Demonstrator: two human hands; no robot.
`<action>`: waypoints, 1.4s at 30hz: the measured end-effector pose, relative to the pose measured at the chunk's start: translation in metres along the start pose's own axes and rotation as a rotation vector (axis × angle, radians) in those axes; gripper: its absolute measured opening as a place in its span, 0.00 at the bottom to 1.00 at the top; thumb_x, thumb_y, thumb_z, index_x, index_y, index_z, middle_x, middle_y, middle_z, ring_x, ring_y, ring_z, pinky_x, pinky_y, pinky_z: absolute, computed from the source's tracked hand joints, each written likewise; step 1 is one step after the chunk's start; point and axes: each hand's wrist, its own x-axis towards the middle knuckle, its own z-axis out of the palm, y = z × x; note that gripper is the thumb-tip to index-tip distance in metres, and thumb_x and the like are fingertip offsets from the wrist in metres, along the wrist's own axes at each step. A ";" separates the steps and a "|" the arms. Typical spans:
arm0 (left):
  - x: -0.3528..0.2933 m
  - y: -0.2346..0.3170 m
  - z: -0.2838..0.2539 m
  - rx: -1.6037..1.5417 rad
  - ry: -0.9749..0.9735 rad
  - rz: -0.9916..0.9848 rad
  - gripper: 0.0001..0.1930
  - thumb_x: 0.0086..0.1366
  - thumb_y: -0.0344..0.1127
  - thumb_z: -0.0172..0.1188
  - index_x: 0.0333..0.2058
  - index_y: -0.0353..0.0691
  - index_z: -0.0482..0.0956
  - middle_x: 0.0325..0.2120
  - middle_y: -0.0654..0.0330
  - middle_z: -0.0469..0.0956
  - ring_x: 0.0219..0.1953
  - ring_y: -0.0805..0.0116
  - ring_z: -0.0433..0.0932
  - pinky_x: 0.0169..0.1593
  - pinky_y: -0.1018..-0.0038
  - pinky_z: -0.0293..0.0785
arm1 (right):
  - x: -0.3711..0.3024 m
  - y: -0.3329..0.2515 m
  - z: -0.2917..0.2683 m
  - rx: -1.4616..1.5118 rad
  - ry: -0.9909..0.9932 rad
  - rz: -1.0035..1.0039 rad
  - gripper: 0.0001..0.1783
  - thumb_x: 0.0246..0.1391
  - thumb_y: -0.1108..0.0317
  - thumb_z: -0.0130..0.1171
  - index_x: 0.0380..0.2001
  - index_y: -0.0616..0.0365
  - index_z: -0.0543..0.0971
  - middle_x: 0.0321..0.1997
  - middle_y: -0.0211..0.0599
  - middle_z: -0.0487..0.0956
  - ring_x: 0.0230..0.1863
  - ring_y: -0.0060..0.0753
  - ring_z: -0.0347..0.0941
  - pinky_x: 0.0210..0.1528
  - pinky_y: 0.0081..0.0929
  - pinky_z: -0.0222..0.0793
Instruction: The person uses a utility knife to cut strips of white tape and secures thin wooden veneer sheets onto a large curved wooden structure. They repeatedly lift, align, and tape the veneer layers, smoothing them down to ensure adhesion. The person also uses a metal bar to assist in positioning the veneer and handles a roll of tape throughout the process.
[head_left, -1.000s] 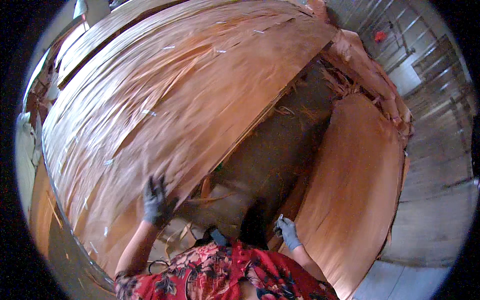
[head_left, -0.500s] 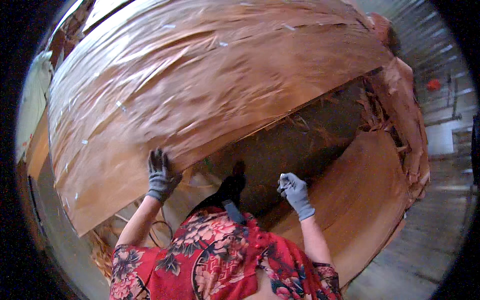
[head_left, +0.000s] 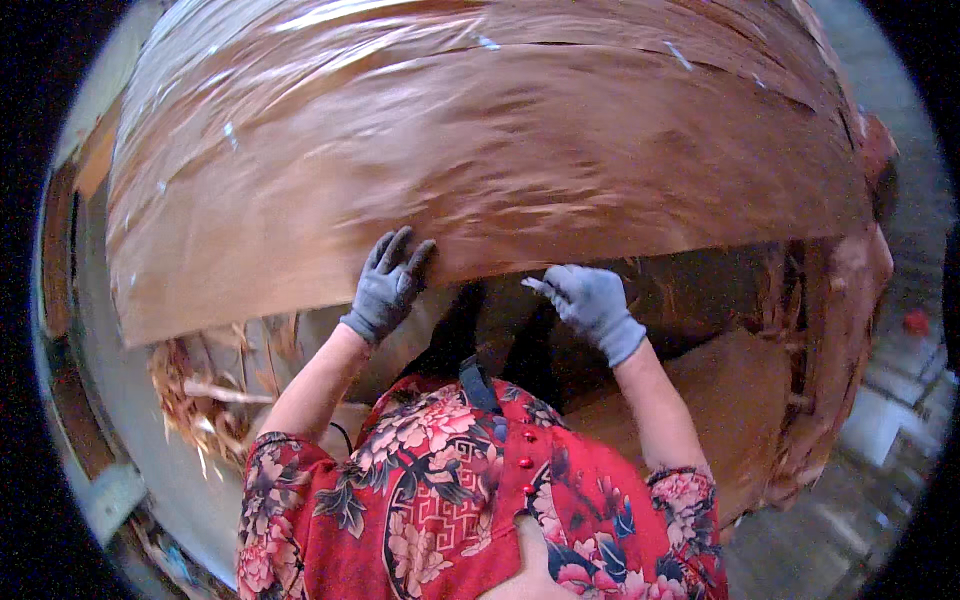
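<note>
Lg brown sheet (head_left: 600,150) across far side, sm pale strips (head_left: 232,136) on it.
L gloved hand (head_left: 383,290) at its near edge, fingers spread; R gloved hand (head_left: 597,308) just right, fingers curled, pinching sm pale item (head_left: 538,288); scraps (head_left: 200,405) near left.

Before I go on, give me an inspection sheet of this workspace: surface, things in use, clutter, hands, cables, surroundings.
Surface: wide brown sheet, rippled, with several small pale strips on it.
Things in use: that sheet, plus a small pale object whose kind I cannot tell.
Clutter: loose brown scraps beyond the sheet's near edge, at the left.
Hands: both in grey gloves; left hand open on the sheet near that edge, right hand closed on the pale object.
Cables: thin dark curve beside the left forearm; cannot tell whether it is a cable.
Surroundings: red object at the far right, too blurred to identify.
</note>
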 end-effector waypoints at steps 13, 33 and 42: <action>-0.006 0.027 0.009 0.048 0.069 -0.275 0.30 0.51 0.25 0.52 0.56 0.44 0.65 0.56 0.59 0.64 0.60 0.57 0.60 0.62 0.59 0.54 | 0.092 -0.005 0.006 -0.363 -0.662 -0.035 0.24 0.50 0.41 0.48 0.25 0.48 0.81 0.28 0.40 0.79 0.33 0.43 0.76 0.32 0.38 0.71; 0.058 0.053 0.038 -0.099 0.054 -0.475 0.39 0.63 0.47 0.47 0.64 0.37 0.38 0.65 0.51 0.37 0.67 0.53 0.29 0.66 0.65 0.25 | -0.180 0.200 -0.088 0.034 -0.262 0.746 0.24 0.49 0.44 0.51 0.23 0.56 0.78 0.26 0.44 0.78 0.32 0.47 0.75 0.36 0.41 0.69; 0.197 0.152 0.034 0.021 0.228 -0.452 0.46 0.51 0.34 0.59 0.63 0.33 0.38 0.62 0.46 0.49 0.66 0.47 0.36 0.65 0.60 0.37 | -0.240 0.239 -0.087 0.121 -0.359 0.900 0.23 0.52 0.45 0.46 0.31 0.52 0.77 0.35 0.44 0.79 0.38 0.50 0.74 0.40 0.44 0.68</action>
